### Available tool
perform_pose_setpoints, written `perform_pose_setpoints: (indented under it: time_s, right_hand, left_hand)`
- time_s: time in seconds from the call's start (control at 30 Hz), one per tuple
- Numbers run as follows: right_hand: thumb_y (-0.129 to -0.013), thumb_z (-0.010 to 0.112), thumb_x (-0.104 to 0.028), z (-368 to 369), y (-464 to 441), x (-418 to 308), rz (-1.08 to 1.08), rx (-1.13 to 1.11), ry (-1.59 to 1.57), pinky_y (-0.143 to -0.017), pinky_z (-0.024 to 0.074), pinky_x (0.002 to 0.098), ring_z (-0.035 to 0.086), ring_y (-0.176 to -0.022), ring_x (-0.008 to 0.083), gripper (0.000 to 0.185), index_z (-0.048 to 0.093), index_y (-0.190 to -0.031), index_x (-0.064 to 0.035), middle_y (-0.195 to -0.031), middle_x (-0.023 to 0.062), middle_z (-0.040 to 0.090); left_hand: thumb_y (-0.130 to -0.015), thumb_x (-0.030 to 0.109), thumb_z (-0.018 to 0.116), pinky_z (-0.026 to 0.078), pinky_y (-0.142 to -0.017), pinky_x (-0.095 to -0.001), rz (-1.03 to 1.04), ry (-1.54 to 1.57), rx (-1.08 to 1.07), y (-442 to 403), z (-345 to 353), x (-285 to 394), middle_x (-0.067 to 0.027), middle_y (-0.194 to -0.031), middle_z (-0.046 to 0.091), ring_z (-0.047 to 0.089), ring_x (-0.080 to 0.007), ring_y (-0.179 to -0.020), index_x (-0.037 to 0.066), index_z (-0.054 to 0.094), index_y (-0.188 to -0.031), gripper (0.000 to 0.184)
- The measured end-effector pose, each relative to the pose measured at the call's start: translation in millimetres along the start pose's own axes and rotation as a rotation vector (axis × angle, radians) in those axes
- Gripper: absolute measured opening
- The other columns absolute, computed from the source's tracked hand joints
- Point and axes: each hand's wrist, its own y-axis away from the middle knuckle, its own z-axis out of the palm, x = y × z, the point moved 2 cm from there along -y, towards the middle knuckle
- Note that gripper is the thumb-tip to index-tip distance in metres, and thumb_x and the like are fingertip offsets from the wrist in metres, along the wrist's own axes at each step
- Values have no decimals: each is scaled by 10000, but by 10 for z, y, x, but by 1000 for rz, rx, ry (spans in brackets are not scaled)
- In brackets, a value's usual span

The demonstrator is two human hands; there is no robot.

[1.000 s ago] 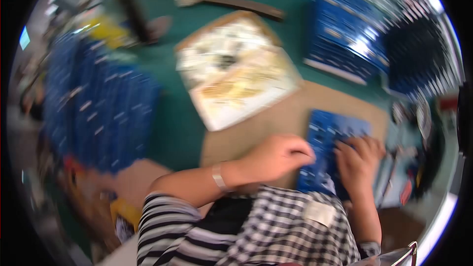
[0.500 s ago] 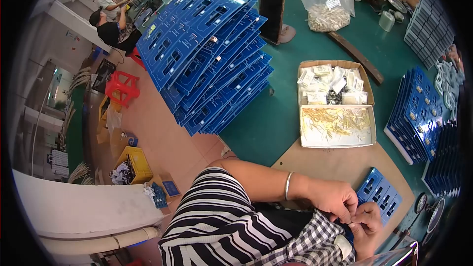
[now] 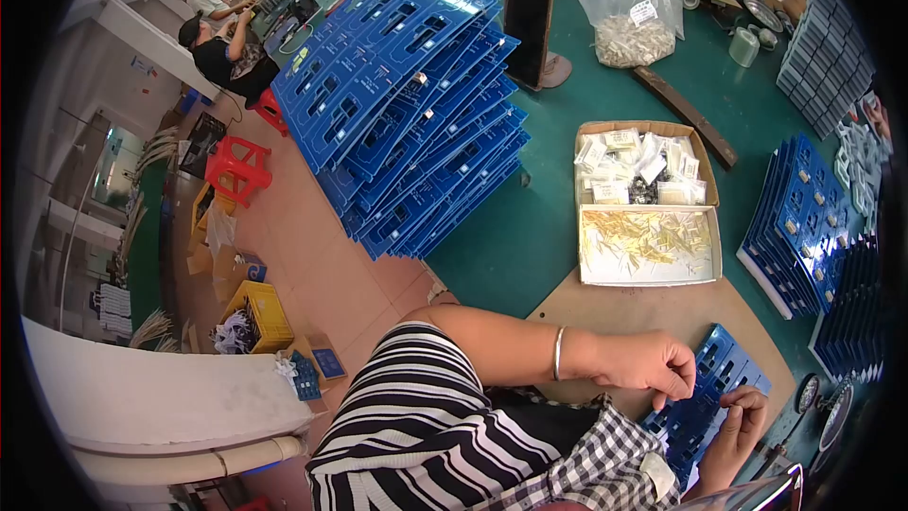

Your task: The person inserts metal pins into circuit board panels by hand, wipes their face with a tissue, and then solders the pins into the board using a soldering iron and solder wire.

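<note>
A blue circuit board [image 3: 714, 378] with rows of dark cut-outs lies tilted in front of me, at the lower right. My left hand [image 3: 651, 364], with a bangle at the wrist, is over the board's left side. Its fingers are curled together; anything between the tips is too small to make out. My right hand [image 3: 736, 435] is at the board's right side, thumb and fingertips bent close together, and I cannot make out what they hold. Beyond the board, a shallow box [image 3: 651, 281] holds thin yellowish pieces in front and small labelled packets behind.
A tall stack of blue circuit boards [image 3: 378, 66] stands at the left, beside a phone [image 3: 527, 33] on a stand. Behind are a bag of small parts [image 3: 636, 38] and a brown bar [image 3: 683, 116]. More boards [image 3: 804, 218] stand right. Two people sit far left, near a red stool [image 3: 238, 168].
My hands have moved apart: the right one has shifted right and the left slightly up and right. More of the circuit board between them now shows.
</note>
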Motion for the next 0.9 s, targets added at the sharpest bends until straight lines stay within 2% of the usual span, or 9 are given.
perform_pose_setpoints:
  time_s: [0.17, 0.37, 0.4, 0.47, 0.5, 0.57, 0.73, 0.83, 0.9]
  right_hand:
    - [-917, 490, -12, -61, 26, 20, 49, 12, 96, -800, 364, 258, 441, -828, 144, 26, 468, -911, -26, -887, 65, 455]
    - [-852, 507, 81, -209, -9, 114, -99, 3, 443, -769, 393, 282, 496, -823, 178, 96, 578, -873, 19, -856, 88, 525]
    - [-843, 515, 93, -180, -15, 63, -22, 65, 451, -764, 413, 297, 531, -840, 197, 133, 626, -873, 26, -858, 102, 567]
    - [-827, 546, 97, -147, -73, -40, 146, 19, 344, -779, 432, 299, 557, -883, 210, 174, 660, -927, 13, -900, 110, 584]
    - [-810, 569, 92, -155, -102, -99, 40, -22, 446, -774, 435, 299, 559, -867, 224, 203, 674, -952, -8, -897, 106, 574]
    - [-794, 603, 41, -162, -144, -66, -82, 1, 546, -781, 447, 337, 556, -865, 270, 206, 668, -973, -35, -865, 104, 588]
    - [-740, 626, 8, -164, -97, 20, -22, -23, 590, -818, 412, 370, 542, -843, 246, 308, 636, -1031, -90, -828, 40, 593]
    - [-723, 630, 4, -141, -104, 47, -3, -50, 624, -819, 388, 357, 539, -835, 220, 335, 633, -1042, -99, -819, 7, 593]
    - [-727, 630, 2, -116, -126, 51, -27, -44, 642, -814, 376, 350, 537, -828, 213, 327, 633, -1038, -98, -815, 6, 592]
  left_hand:
    - [-858, 55, 632, 458, -581, -216, 59, -45, 65, -31, -17, 15, -50, -818, 611, 606, -95, -616, -11, 614, -977, 137]
    - [-870, 51, 623, 501, -642, -236, 30, -88, 120, 10, -39, 72, -82, -862, 629, 641, -125, -700, -22, 611, -999, 149]
    - [-873, 54, 623, 512, -660, -243, 11, -103, 92, -10, -25, 60, -90, -876, 634, 649, -134, -722, -24, 611, -1003, 153]
    - [-884, 61, 625, 543, -762, -285, -13, -30, 80, -5, -109, 5, -120, -962, 640, 671, -181, -830, -37, 606, -1009, 160]
    - [-887, 51, 617, 544, -781, -290, -43, -132, 113, 5, -82, 65, -128, -981, 639, 675, -196, -852, -40, 603, -1008, 152]
    - [-891, 35, 619, 525, -809, -292, -106, -66, 151, 23, -93, 64, -113, -978, 639, 669, -194, -876, -44, 609, -1022, 153]
    - [-887, -1, 609, 518, -796, -277, -134, -17, 188, 61, -71, 31, -101, -977, 644, 666, -177, -869, -38, 618, -1020, 138]
    - [-880, -10, 612, 518, -721, -244, -131, -2, 195, 47, -34, 71, -98, -965, 651, 646, -135, -784, -31, 625, -1013, 135]
    - [-868, -31, 612, 492, -606, -209, -141, -37, 198, 50, -26, 108, -105, -934, 655, 607, -110, -677, -6, 615, -991, 126]
